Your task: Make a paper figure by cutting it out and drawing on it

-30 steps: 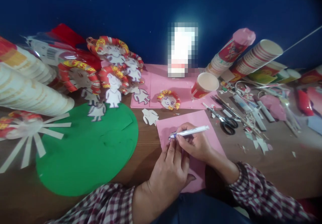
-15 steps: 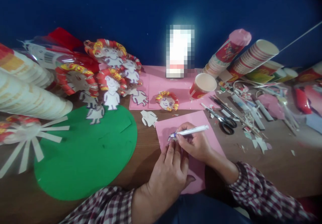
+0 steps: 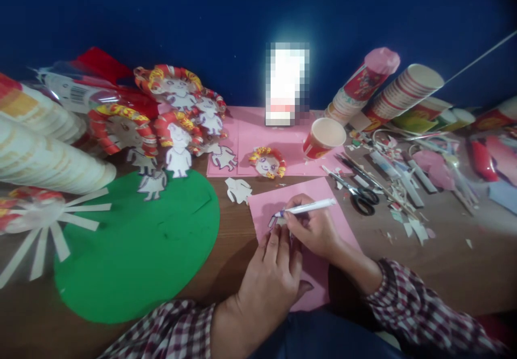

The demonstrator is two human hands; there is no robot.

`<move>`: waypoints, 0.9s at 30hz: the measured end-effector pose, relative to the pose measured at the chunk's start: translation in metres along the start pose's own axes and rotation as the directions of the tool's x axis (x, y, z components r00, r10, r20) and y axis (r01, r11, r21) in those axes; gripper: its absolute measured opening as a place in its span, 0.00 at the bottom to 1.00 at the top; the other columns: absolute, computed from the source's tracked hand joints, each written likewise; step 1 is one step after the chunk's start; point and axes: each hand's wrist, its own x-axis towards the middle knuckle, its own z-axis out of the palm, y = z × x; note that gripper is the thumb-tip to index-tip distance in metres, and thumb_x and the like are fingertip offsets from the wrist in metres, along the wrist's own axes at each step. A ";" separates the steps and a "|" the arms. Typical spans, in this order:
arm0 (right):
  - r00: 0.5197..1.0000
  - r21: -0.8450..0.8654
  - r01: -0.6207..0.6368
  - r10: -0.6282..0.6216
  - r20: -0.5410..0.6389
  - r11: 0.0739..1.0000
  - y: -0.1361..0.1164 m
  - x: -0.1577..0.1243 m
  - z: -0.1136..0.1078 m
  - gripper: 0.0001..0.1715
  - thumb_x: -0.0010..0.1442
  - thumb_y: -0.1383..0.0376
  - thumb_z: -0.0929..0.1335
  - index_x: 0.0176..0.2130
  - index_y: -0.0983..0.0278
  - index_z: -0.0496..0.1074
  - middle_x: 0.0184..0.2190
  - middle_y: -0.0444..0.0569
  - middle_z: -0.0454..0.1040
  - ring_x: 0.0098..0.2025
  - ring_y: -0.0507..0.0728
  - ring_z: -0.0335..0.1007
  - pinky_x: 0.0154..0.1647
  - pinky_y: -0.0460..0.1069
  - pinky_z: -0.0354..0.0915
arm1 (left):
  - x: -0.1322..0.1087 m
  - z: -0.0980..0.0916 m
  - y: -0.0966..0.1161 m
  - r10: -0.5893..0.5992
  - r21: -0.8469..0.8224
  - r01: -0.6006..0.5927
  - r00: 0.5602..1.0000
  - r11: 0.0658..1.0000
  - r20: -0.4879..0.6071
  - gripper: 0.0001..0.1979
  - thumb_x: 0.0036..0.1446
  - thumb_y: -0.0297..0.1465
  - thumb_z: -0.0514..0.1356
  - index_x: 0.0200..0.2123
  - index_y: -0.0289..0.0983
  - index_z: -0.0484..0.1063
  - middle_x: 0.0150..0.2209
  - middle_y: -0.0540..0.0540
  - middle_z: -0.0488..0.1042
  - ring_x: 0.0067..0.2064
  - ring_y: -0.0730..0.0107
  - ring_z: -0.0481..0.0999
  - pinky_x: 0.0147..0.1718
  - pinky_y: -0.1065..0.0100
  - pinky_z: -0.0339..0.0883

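Note:
My right hand [image 3: 317, 230] is closed around a white marker pen [image 3: 311, 206], its tip at a small white paper cutout [image 3: 273, 221] with a dark outline along one edge. That cutout lies on a pink sheet [image 3: 319, 289], and most of it is hidden by my fingers. Lying flat with fingers stretched out, my left hand [image 3: 271, 278] presses on the cutout and the sheet. Just beyond the sheet's left corner rests a plain white dress-shaped cutout [image 3: 238, 191]. A paper head with a red and yellow ring of curls [image 3: 267, 162] lies farther back.
Left are a green paper oval [image 3: 137, 251], several finished paper dolls [image 3: 179, 152] and stacked paper cups [image 3: 48, 149]. A single cup [image 3: 324, 137] stands behind the pink sheet. Scissors [image 3: 361, 197], paper scraps [image 3: 418, 230] and more cup stacks [image 3: 407, 95] are at right. A glowing blurred screen [image 3: 286, 82] leans at the back.
The marker's tip has shifted very slightly along the upper part of the cutout, and the pen lies a little flatter. My left hand stays in place.

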 end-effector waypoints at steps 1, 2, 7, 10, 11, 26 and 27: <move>1.000 -0.001 0.000 0.000 -0.003 1.000 0.000 0.000 0.000 0.04 0.59 0.64 0.66 0.33 0.62 0.66 0.25 0.43 0.70 0.22 0.50 0.64 0.21 0.44 0.61 | 0.000 0.000 0.000 -0.001 -0.002 0.001 1.000 1.000 -0.001 0.32 0.50 0.53 0.61 0.46 0.30 0.73 0.50 0.29 0.73 0.53 0.44 0.71 0.49 0.53 0.67; 1.000 0.001 0.001 -0.001 -0.006 1.000 -0.001 0.000 0.000 0.04 0.59 0.64 0.66 0.33 0.62 0.66 0.24 0.43 0.70 0.22 0.50 0.64 0.21 0.44 0.61 | 0.000 0.000 0.000 0.000 -0.002 0.000 1.000 1.000 -0.004 0.32 0.50 0.53 0.61 0.46 0.30 0.73 0.50 0.29 0.73 0.53 0.44 0.72 0.49 0.53 0.67; 1.000 0.051 -0.003 0.004 -0.016 0.999 -0.002 0.000 -0.001 0.04 0.58 0.65 0.66 0.32 0.62 0.65 0.22 0.41 0.67 0.19 0.48 0.60 0.19 0.43 0.58 | -0.001 -0.001 -0.001 0.001 0.001 -0.001 1.000 1.000 -0.005 0.32 0.50 0.52 0.61 0.47 0.30 0.72 0.50 0.29 0.73 0.54 0.44 0.71 0.49 0.53 0.67; 0.998 0.104 -0.011 0.017 -0.062 0.995 -0.003 0.001 -0.002 0.05 0.58 0.64 0.66 0.32 0.62 0.64 0.22 0.41 0.66 0.20 0.49 0.60 0.19 0.43 0.58 | -0.001 -0.002 -0.001 0.005 0.001 -0.005 1.000 1.000 0.002 0.31 0.51 0.52 0.60 0.47 0.30 0.72 0.51 0.30 0.72 0.55 0.45 0.70 0.50 0.53 0.67; 0.996 0.122 -0.009 0.020 -0.083 0.993 -0.003 0.001 -0.003 0.05 0.58 0.64 0.66 0.32 0.62 0.64 0.22 0.41 0.66 0.21 0.49 0.60 0.20 0.43 0.59 | -0.001 -0.002 -0.001 0.006 0.003 -0.006 1.000 1.000 0.001 0.31 0.51 0.52 0.60 0.47 0.30 0.72 0.52 0.30 0.72 0.55 0.45 0.70 0.50 0.53 0.67; 0.995 0.168 -0.008 0.026 -0.100 0.986 -0.005 0.004 -0.005 0.06 0.58 0.63 0.66 0.31 0.62 0.64 0.23 0.42 0.65 0.24 0.50 0.61 0.23 0.44 0.61 | 0.000 -0.004 -0.003 0.011 -0.005 -0.010 1.000 1.000 0.021 0.32 0.52 0.51 0.60 0.52 0.32 0.70 0.55 0.32 0.69 0.56 0.46 0.69 0.51 0.53 0.65; 0.995 0.177 -0.013 0.031 -0.096 0.984 -0.005 0.004 -0.006 0.06 0.58 0.63 0.66 0.31 0.62 0.64 0.23 0.42 0.65 0.24 0.50 0.61 0.23 0.44 0.60 | 0.000 -0.005 -0.003 0.008 -0.007 -0.007 0.999 1.000 0.032 0.32 0.52 0.51 0.60 0.52 0.32 0.69 0.56 0.33 0.69 0.56 0.46 0.68 0.51 0.54 0.65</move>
